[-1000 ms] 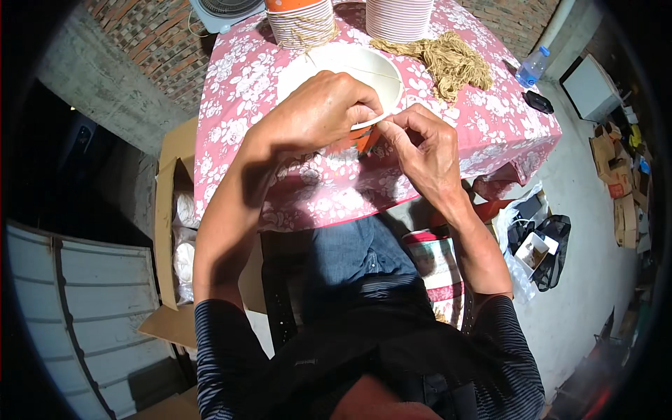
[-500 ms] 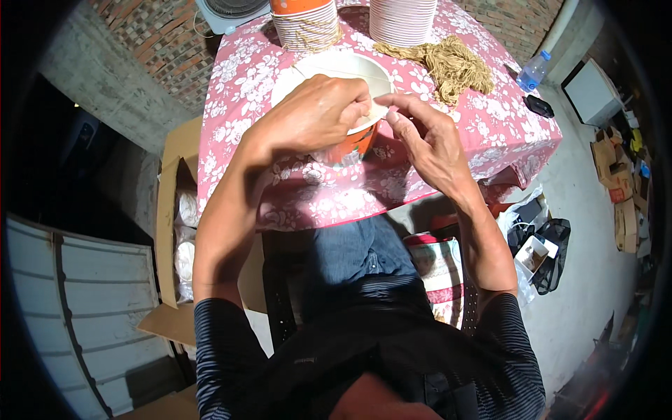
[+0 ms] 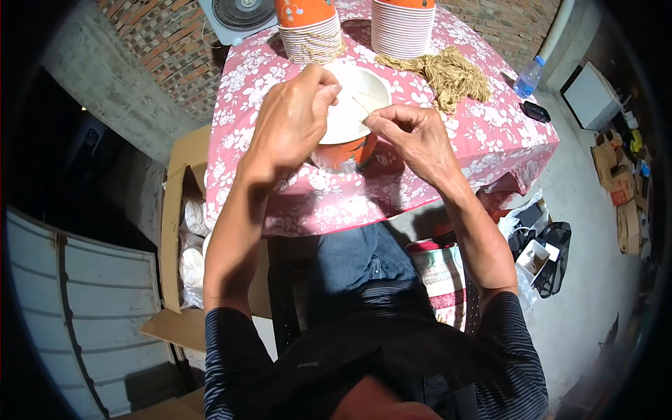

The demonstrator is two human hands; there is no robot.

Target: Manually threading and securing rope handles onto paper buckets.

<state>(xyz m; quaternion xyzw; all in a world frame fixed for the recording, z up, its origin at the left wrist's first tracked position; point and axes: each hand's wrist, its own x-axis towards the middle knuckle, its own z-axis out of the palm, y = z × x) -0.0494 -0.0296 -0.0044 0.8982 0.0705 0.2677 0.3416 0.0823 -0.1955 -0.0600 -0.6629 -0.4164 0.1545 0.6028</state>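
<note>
An orange paper bucket (image 3: 344, 155) with a white inside stands near the table's front edge. A thin pale cord (image 3: 361, 103) crosses its mouth. At the right side of the rim, my right hand (image 3: 414, 136) pinches the cord between thumb and fingertips. My left hand (image 3: 297, 108) is raised over the left side of the bucket, its fingers closed together; whatever lies between them is too small or hidden to make out.
Two stacks of buckets, a left stack (image 3: 308, 42) and a right stack (image 3: 402, 31), stand at the back. Beside them lies a bundle of tan cords (image 3: 455, 77). A fan (image 3: 241, 14), a water bottle (image 3: 530, 77) and a black phone-like object (image 3: 535, 111) are farther out. An open carton (image 3: 171, 231) stands left.
My left hand has lifted back and left from the bucket's rim, uncovering more of its mouth. My right hand has shifted slightly left and closed into a pinch on the cord.
</note>
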